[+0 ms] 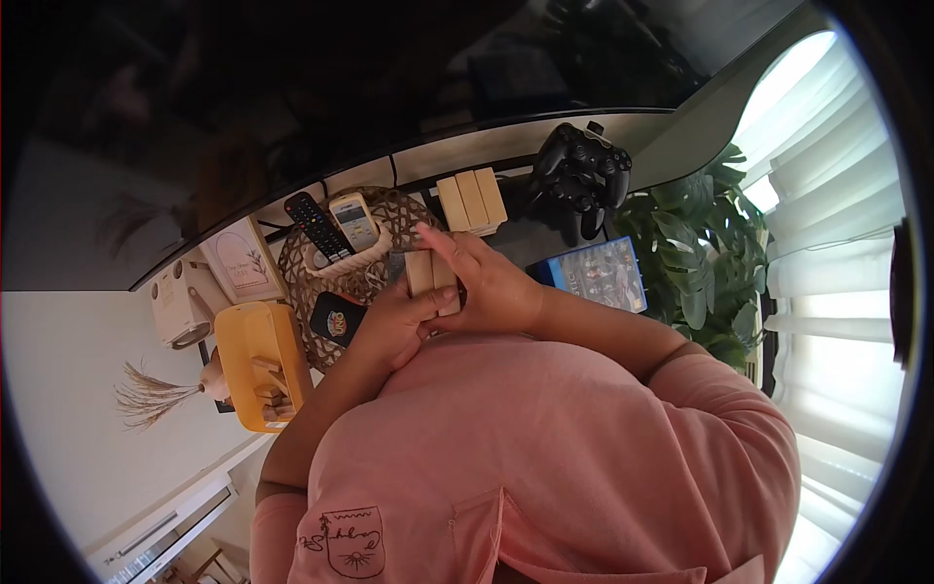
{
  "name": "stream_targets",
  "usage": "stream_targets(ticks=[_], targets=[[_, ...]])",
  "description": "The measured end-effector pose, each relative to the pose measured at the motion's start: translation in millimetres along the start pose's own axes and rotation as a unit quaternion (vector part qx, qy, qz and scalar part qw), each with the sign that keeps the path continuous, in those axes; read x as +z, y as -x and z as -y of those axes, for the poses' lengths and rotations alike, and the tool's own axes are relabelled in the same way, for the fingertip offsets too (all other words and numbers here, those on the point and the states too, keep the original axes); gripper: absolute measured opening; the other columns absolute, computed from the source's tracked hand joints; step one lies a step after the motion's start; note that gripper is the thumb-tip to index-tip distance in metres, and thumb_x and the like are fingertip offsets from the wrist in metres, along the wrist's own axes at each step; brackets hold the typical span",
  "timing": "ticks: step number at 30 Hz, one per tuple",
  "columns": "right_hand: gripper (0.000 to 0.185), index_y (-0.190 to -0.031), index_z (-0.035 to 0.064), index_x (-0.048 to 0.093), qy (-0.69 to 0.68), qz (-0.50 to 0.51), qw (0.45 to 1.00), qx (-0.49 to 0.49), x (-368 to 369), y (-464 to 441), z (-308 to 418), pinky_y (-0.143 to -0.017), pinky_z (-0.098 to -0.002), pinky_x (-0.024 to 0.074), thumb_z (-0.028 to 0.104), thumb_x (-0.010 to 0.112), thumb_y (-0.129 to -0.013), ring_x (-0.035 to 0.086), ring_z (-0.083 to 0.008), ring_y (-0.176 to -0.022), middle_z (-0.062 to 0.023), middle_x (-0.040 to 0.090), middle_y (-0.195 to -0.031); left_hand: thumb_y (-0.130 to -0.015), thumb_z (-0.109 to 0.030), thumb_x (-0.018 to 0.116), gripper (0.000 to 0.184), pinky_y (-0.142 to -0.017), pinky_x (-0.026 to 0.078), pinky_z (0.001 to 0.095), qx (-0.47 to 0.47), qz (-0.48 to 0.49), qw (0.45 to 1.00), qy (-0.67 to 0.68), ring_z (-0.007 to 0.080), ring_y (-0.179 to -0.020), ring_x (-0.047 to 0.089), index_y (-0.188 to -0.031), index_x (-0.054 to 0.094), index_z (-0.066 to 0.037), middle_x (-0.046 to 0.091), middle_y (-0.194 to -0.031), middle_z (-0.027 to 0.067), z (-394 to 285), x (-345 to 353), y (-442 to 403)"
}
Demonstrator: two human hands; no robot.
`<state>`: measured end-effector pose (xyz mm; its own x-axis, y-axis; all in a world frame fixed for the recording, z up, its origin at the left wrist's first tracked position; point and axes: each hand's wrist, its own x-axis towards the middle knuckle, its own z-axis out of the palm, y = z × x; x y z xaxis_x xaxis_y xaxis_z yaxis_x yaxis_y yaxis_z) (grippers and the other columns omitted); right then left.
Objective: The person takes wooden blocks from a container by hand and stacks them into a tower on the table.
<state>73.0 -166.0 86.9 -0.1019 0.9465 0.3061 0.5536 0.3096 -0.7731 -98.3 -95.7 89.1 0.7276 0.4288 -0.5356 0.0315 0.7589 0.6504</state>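
Close to my chest, both hands are wrapped around a few light wooden blocks (433, 277) held side by side. My left hand (394, 326) grips them from the left and below, its thumb across the front. From the right, my right hand (491, 287) presses against them, fingers pointing up and left. The blocks' lower ends are partly covered by fingers. Just beyond my right hand stands a neat stack of similar wooden blocks (472, 200). Loose wooden blocks (272, 394) lie in a yellow bin (233, 355) to the left.
A round woven mat (292, 258) carries a small basket (341, 265) with two remotes and a black UNO box (336, 319). Black game controllers (582, 175), a blue game case (595, 275) and a leafy plant (696, 253) are rightward. A large black screen (389, 68) overhangs the back.
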Motion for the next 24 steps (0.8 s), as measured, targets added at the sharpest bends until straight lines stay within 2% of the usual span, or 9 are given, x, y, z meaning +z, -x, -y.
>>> stream_targets(ticks=[3, 5, 6, 8, 11, 18, 21, 23, 24], targets=[[0.109, -0.154, 0.0103, 0.029, -0.001, -0.003, 0.999, -0.045, -12.3, -0.9, 8.2, -0.099, -0.0416, 0.0480, 0.021, 0.090, -0.065, 0.053, -0.0355, -0.118, -0.0173, 0.050, -0.138, -0.092, -0.011, 0.067, 0.046, -0.086, 0.055, 0.0320, 0.006, 0.013, 1.000, -0.020, 0.0186, -0.104, 0.064, -0.134, 0.049, -0.002, 0.062, -0.119, 0.0097, -5.7, 4.3, 5.2], [0.091, -0.148, 0.0135, 0.043, -0.071, 0.102, 0.991, -0.049, -33.8, -4.2, 9.1, -0.098, -0.0401, 0.0490, 0.017, 0.087, -0.069, 0.054, -0.0336, -0.119, -0.0184, 0.046, -0.141, -0.089, -0.007, 0.067, 0.045, -0.085, 0.056, 0.0314, -0.054, 0.024, 0.982, -0.180, 0.0190, -0.102, 0.065, -0.131, 0.052, -0.001, 0.065, -0.118, 0.0108, -17.3, 2.8, 6.4], [0.091, -0.148, 0.0135, 0.043, -0.070, 0.100, 0.991, -0.048, -40.5, -5.2, 4.9, -0.098, -0.0401, 0.0490, 0.017, 0.087, -0.069, 0.054, -0.0336, -0.119, -0.0184, 0.046, -0.141, -0.089, -0.007, 0.067, 0.045, -0.085, 0.056, 0.0314, -0.054, 0.026, 0.981, -0.182, 0.0190, -0.102, 0.065, -0.131, 0.052, -0.001, 0.065, -0.118, 0.0108, -23.1, 2.9, 6.7], [0.076, -0.141, 0.0159, 0.052, -0.014, 0.163, 0.975, -0.148, -53.0, -7.7, -2.1, -0.098, -0.0406, 0.0493, 0.012, 0.083, -0.071, 0.058, -0.0319, -0.117, -0.0161, 0.047, -0.141, -0.087, -0.006, 0.067, 0.046, -0.083, 0.057, 0.0315, -0.086, 0.074, 0.960, -0.255, 0.0198, -0.101, 0.067, -0.131, 0.054, 0.001, 0.066, -0.117, 0.0129, -35.2, 4.3, 5.7], [0.066, -0.134, 0.0157, 0.059, 0.064, 0.188, 0.969, -0.149, -68.7, -12.7, 9.3, -0.095, -0.0407, 0.0514, 0.008, 0.079, -0.072, 0.061, -0.0302, -0.112, -0.0119, 0.052, -0.138, -0.084, -0.011, 0.074, 0.052, -0.087, 0.058, 0.0374, -0.129, 0.130, 0.926, -0.331, 0.0226, -0.104, 0.068, -0.131, 0.054, 0.003, 0.067, -0.118, 0.0141, -55.2, 9.5, 0.1], [0.058, -0.127, 0.0115, 0.063, 0.079, 0.174, 0.964, -0.186, -81.3, -18.4, 6.7, -0.089, -0.0379, 0.0545, 0.009, 0.078, -0.071, 0.061, -0.0290, -0.111, -0.0079, 0.062, -0.122, -0.084, -0.011, 0.075, 0.057, -0.089, 0.059, 0.0370, -0.189, 0.198, 0.907, -0.320, 0.0261, -0.103, 0.069, -0.133, 0.051, 0.004, 0.066, -0.118, 0.0179, -80.3, 24.1, -11.3], [0.058, -0.125, 0.0083, 0.061, 0.081, 0.166, 0.975, -0.123, -85.9, -20.8, 3.4, -0.090, -0.0383, 0.0538, 0.011, 0.078, -0.069, 0.060, -0.0312, -0.110, -0.0094, 0.061, -0.120, -0.086, -0.014, 0.075, 0.060, -0.088, 0.059, 0.0358, -0.168, 0.210, 0.906, -0.326, 0.0258, -0.104, 0.069, -0.137, 0.048, 0.004, 0.064, -0.123, 0.0180, -86.3, 24.9, -15.3], [0.059, -0.125, 0.0055, 0.060, 0.044, 0.117, 0.990, -0.068, -89.8, -26.6, -16.8, -0.094, -0.0393, 0.0513, 0.012, 0.076, -0.068, 0.059, -0.0341, -0.109, -0.0118, 0.060, -0.117, -0.090, -0.017, 0.073, 0.061, -0.084, 0.060, 0.0338, -0.083, 0.144, 0.961, -0.221, 0.0233, -0.101, 0.069, -0.140, 0.045, 0.003, 0.060, -0.128, 0.0168, -88.1, 15.6, -18.9], [0.059, -0.125, 0.0055, 0.060, 0.043, 0.118, 0.990, -0.069, -93.4, -29.9, -25.6, -0.094, -0.0393, 0.0513, 0.012, 0.076, -0.068, 0.059, -0.0341, -0.109, -0.0118, 0.060, -0.117, -0.090, -0.017, 0.073, 0.061, -0.084, 0.060, 0.0338, -0.083, 0.143, 0.962, -0.220, 0.0233, -0.101, 0.069, -0.140, 0.045, 0.003, 0.060, -0.128, 0.0168, -89.5, 13.0, -21.3]])
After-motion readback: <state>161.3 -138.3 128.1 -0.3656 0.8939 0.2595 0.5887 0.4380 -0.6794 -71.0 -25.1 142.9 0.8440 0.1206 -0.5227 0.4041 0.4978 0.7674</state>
